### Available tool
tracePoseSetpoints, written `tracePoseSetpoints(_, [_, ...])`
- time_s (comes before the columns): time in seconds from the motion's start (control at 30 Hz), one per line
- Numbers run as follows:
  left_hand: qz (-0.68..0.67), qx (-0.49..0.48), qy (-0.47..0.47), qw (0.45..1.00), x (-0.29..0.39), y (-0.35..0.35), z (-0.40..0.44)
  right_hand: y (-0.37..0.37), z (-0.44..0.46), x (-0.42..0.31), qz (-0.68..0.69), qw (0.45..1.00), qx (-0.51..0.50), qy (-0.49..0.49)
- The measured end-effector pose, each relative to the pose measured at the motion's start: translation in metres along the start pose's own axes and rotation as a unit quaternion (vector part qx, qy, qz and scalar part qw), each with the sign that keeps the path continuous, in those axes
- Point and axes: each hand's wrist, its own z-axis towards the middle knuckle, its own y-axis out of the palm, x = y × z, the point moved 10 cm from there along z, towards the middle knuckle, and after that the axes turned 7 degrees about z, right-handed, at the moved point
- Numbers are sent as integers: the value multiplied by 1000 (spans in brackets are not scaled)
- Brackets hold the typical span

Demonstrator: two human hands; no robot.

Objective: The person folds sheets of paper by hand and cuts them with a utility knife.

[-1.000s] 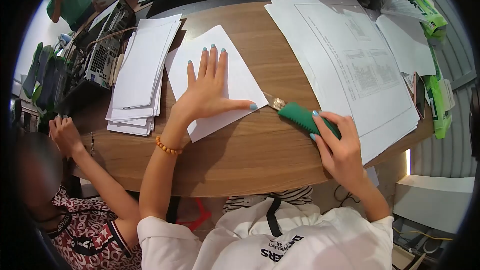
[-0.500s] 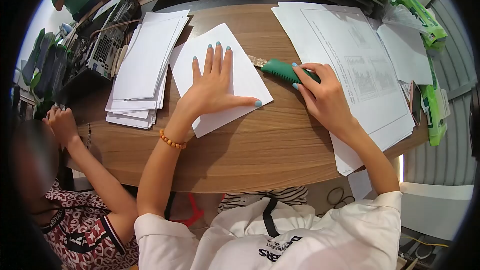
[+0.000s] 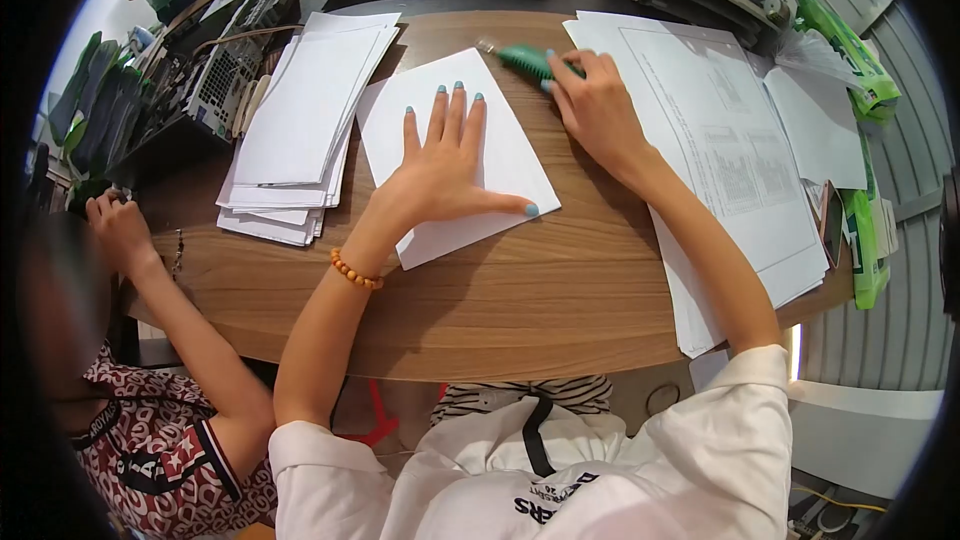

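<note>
My left hand (image 3: pixel 440 175) lies flat with spread fingers on a folded sheet of white paper (image 3: pixel 510 155) at the middle of the table. To its right, my right hand (image 3: pixel 600 115) is closed round the handle of a green tool (image 3: pixel 527 61). The tool's narrow metal end points left and sits by the top corner of the folded paper; whether it touches the paper I cannot tell.
A stack of white papers (image 3: pixel 300 130) lies left on the wooden table (image 3: pixel 500 310). Large printed sheets (image 3: pixel 700 130) cover the right side. An open computer case (image 3: pixel 225 80) stands back left. Another person's hand (image 3: pixel 120 230) rests at the left edge; a phone (image 3: pixel 831 225) lies far right.
My right hand has moved the green tool up and to the left along the paper's right edge, from its lower right corner to its top. My left hand stays flat on the paper.
</note>
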Motion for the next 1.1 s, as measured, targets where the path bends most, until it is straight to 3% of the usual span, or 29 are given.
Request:
tracePoseSetpoints(0.07, [0, -6, 4, 1000, 1, 2, -1, 3, 17, 22, -63, 996, 18, 67])
tracePoseSetpoints(0.2, [13, -14, 0, 1000, 3, -3, -2, -24, 28, 30, -34, 993, 100, 57])
tracePoseSetpoints(0.47, [28, -32, -5, 999, 2, 1, -2, -50, -16, 72, -107, 985, 19, 132])
tracePoseSetpoints(0.53, [30, -41, -5, 999, 2, 1, -2, -52, -28, 60, -158, 982, 15, 104])
tracePoseSetpoints(0.6, [28, -28, -5, 999, 1, 1, -2, -51, -36, 33, -73, 995, 24, 61])
tracePoseSetpoints(0.63, [27, -18, -3, 999, 1, 2, -1, -44, -42, 32, 59, 983, -22, 171])
tracePoseSetpoints(0.67, [27, -15, -5, 1000, 0, 4, 1, -32, -53, 25, 190, 940, -69, 276])
tracePoseSetpoints(0.73, [-39, -11, -26, 999, -5, 5, 5, -12, -74, 9, 381, 850, -100, 349])
tracePoseSetpoints(0.77, [-41, -8, -29, 999, -5, 5, 5, -17, -73, 0, 380, 852, -103, 346])
tracePoseSetpoints(0.83, [-45, -21, -43, 998, -5, 8, 5, -2, -90, -25, 641, 578, -110, 492])
tracePoseSetpoints(0.93, [-44, -25, -39, 998, -3, 7, 4, 6, -91, -29, 647, 538, -181, 509])
tracePoseSetpoints(1.07, [-43, -18, -44, 998, -4, 7, 4, 26, -87, -49, 625, 540, -238, 511])
tracePoseSetpoints(1.1, [-50, -22, -39, 998, -4, 8, 5, 28, -80, -50, 591, 595, -255, 480])
